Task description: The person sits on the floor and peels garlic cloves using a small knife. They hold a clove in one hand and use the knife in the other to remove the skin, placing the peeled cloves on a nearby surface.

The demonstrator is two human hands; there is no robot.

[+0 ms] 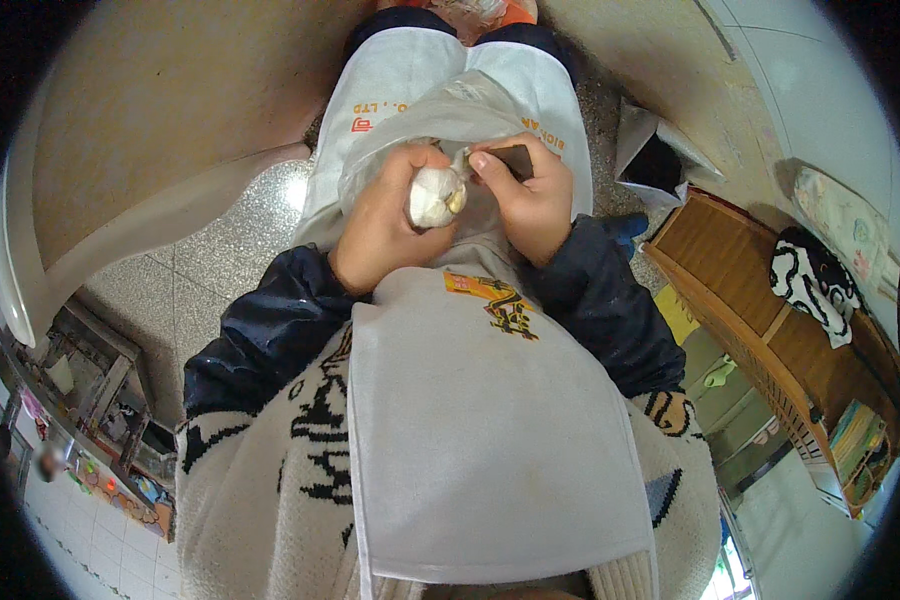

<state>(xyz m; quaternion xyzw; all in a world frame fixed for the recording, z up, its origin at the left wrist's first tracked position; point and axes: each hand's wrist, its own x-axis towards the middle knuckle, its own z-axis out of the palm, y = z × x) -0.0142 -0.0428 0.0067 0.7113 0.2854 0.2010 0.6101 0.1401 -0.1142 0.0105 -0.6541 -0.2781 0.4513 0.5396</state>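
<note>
A whole white garlic bulb (433, 199) rests in my left hand (386, 221), with my thumb over its top and my fingers beneath. Its papery skin is on, and a yellowish patch shows on its right side. My right hand (536, 199) is at the bulb's stem (461, 160), thumb and forefinger close against it. A dark, flat object (516, 160) sits between the fingers of that hand; its kind is unclear, as the fingers cover part of it. Under both hands a translucent plastic bag (435, 120) lies open across my lap, over a white apron (487, 450).
Left of me curves a pale table or chair edge (187, 225) above a speckled floor (217, 300). To the right are an open-topped bag or box (652, 157) and a wooden cabinet (750, 277) bearing a black-and-white cloth (814, 281). A blurred person (47, 463) appears far left.
</note>
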